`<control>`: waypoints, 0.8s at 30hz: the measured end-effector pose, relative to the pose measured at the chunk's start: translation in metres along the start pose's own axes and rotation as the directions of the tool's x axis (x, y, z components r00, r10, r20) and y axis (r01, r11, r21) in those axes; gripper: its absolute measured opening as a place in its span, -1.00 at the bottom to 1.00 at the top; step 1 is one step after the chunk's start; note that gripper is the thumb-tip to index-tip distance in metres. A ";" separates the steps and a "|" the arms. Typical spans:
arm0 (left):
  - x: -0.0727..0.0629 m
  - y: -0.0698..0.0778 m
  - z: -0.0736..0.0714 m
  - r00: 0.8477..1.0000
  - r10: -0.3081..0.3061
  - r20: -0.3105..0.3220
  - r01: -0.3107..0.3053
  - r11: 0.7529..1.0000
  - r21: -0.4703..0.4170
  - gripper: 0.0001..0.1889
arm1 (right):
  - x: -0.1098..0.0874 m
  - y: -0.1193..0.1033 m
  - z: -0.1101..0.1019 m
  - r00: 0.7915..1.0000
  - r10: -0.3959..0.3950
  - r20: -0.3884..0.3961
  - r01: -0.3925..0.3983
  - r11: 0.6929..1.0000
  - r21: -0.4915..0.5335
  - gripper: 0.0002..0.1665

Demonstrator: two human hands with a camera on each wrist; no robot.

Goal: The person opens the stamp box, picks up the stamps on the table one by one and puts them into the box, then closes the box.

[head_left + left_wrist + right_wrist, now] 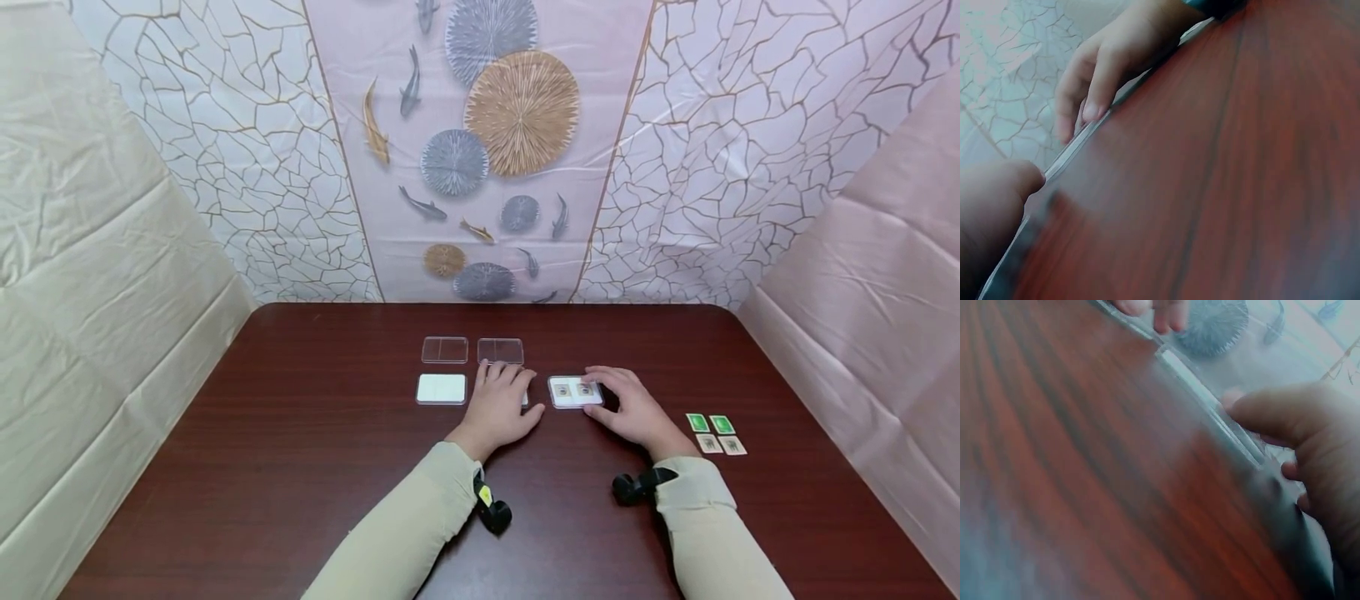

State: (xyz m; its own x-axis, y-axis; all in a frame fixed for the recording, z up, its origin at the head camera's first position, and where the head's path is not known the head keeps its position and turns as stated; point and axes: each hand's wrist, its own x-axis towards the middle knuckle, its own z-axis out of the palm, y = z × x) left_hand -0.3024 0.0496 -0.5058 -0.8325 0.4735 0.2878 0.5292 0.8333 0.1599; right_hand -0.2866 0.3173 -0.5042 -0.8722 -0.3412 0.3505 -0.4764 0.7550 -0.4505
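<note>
In the head view my right hand (630, 407) holds a flat clear plastic case (566, 402) by its right end, thumb at the near corner and fingers at the far one. The case has a white insert and two small square picture pieces side by side. My left hand (497, 408) lies palm down with fingers spread over another white-lined case, hiding most of it. That left thumb points toward the right-hand case without reaching it. In the right wrist view the right thumb and fingers (1272, 415) are at the case edge (1191, 381).
Left of my left hand lies a white-lined case (441, 389). Two clear lids or trays, a left one (445, 350) and a right one (500, 350), lie behind. Several small squares, green ones (697, 422) and beige picture ones (708, 443), sit on the table's right side.
</note>
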 end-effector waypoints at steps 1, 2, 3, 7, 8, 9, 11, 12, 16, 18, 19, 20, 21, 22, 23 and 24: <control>-0.001 -0.004 -0.001 1.000 0.009 -0.004 -0.009 1.000 -0.002 -0.42 | -0.002 0.001 -0.002 1.000 0.008 -0.015 -0.008 1.000 -0.008 -0.52; -0.003 -0.009 -0.003 1.000 0.018 -0.008 -0.018 1.000 -0.005 -0.42 | -0.005 0.002 -0.004 0.999 0.022 -0.035 -0.022 1.000 -0.017 -0.53; -0.005 -0.014 -0.004 1.000 0.028 -0.013 -0.028 1.000 -0.009 -0.42 | -0.008 0.003 -0.006 0.998 0.034 -0.057 -0.036 0.999 -0.023 -0.54; -0.013 -0.034 -0.010 0.997 0.070 -0.030 -0.071 0.997 -0.023 -0.40 | -0.026 0.013 -0.021 0.985 0.064 -0.160 -0.078 0.993 -0.085 -0.64; -0.014 -0.040 -0.012 0.997 0.075 -0.029 -0.076 0.997 -0.029 -0.39 | -0.031 0.017 -0.025 0.981 0.068 -0.180 -0.086 0.992 -0.097 -0.66; -0.016 -0.045 -0.013 0.996 0.079 -0.030 -0.080 0.996 -0.032 -0.38 | -0.037 0.020 -0.029 0.978 0.073 -0.197 -0.096 0.989 -0.111 -0.68; -0.019 -0.056 -0.017 0.997 0.074 -0.022 -0.074 0.997 -0.036 -0.37 | -0.049 0.026 -0.039 0.971 0.092 -0.220 -0.126 0.982 -0.142 -0.70; -0.020 -0.061 -0.018 0.998 0.068 -0.019 -0.068 0.997 -0.035 -0.36 | -0.054 0.028 -0.044 0.968 0.107 -0.227 -0.143 0.978 -0.149 -0.71; -0.023 -0.074 -0.022 0.999 0.049 -0.002 -0.049 0.998 -0.027 -0.33 | -0.077 0.036 -0.063 0.955 0.187 -0.230 -0.229 0.959 -0.168 -0.71; -0.024 -0.077 -0.023 0.999 0.046 0.004 -0.046 0.999 -0.028 -0.32 | -0.086 0.041 -0.069 0.948 0.230 -0.219 -0.270 0.947 -0.175 -0.69; -0.024 -0.077 -0.023 0.999 0.046 0.005 -0.046 0.998 -0.031 -0.31 | -0.090 0.042 -0.071 0.945 0.249 -0.212 -0.287 0.941 -0.177 -0.69; -0.025 -0.077 -0.022 0.999 0.044 0.006 -0.044 0.999 -0.032 -0.31 | -0.093 0.044 -0.073 0.943 0.265 -0.203 -0.302 0.936 -0.181 -0.67; -0.025 -0.077 -0.022 0.999 0.043 0.005 -0.043 0.999 -0.032 -0.30 | -0.096 0.045 -0.074 0.941 0.278 -0.195 -0.314 0.931 -0.186 -0.66; -0.026 -0.077 -0.022 0.999 0.039 0.005 -0.039 0.999 -0.035 -0.30 | -0.099 0.046 -0.075 0.939 0.288 -0.187 -0.322 0.928 -0.188 -0.65; -0.026 -0.077 -0.022 0.999 0.036 0.004 -0.035 0.999 -0.033 -0.30 | -0.100 0.047 -0.076 0.938 0.294 -0.181 -0.327 0.926 -0.189 -0.64; -0.026 -0.077 -0.022 0.999 0.033 0.003 -0.033 0.999 -0.031 -0.31 | -0.102 0.047 -0.077 0.939 0.295 -0.177 -0.327 0.926 -0.190 -0.64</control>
State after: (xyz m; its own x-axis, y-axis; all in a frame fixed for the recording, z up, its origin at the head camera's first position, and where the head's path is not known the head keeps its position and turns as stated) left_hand -0.3176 -0.0329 -0.5052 -0.8150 0.5016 0.2900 0.5612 0.8079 0.1799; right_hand -0.2119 0.4307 -0.4981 -0.9398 0.0013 0.3416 -0.1352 0.9169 -0.3755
